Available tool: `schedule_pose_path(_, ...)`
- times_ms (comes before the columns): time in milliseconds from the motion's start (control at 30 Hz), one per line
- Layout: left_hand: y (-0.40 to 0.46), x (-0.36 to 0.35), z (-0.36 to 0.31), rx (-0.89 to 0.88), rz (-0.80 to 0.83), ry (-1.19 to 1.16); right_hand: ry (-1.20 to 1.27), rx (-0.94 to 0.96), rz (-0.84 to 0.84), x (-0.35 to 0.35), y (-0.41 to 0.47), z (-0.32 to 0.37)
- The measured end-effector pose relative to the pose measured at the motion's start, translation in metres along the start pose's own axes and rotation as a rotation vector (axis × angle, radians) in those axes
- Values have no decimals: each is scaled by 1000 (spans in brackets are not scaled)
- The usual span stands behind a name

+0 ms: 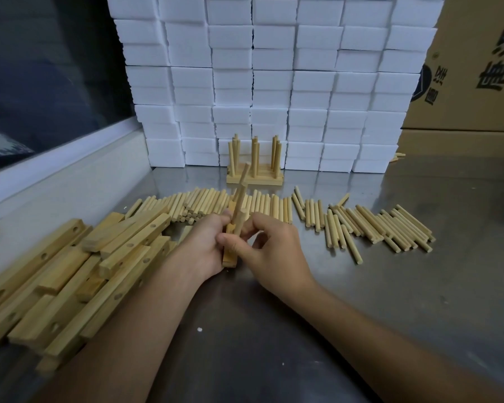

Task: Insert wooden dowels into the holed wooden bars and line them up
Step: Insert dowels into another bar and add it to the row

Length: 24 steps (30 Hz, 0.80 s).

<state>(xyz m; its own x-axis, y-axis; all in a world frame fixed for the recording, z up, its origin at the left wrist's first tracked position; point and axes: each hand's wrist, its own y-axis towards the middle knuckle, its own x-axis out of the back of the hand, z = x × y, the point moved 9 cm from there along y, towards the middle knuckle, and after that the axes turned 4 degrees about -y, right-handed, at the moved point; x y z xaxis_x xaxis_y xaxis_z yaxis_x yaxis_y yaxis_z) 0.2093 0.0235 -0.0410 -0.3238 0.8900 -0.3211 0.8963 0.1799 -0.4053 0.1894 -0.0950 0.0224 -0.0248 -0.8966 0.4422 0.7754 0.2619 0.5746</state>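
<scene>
Two hands: left hand (pixel 204 245) grips the bar (pixel 230 258); right hand (pixel 269 248) pinches the dowel (pixel 240 205).
Dowel axis: near upright, tilted toward upper right of frame.
Bar: directly below the pinch.

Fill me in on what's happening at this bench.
A person is fitting a round wooden dowel into a holed wooden bar held on end. The left hand grips the bar; the right hand pinches the dowel. Finished bars with upright dowels stand behind, against white foam blocks.
</scene>
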Motion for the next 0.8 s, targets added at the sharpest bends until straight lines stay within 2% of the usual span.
schedule_pose_path(200,6,2,1,-6,4,-26,-224,30,68,-8,-3,2)
schedule_pose_path(567,5,0,1,9,9,-37,-298,8,88,-11,-6,1)
schedule_pose_path(800,1,-8,1,13,97,-133,-350,-26,117,-12,-5,-7)
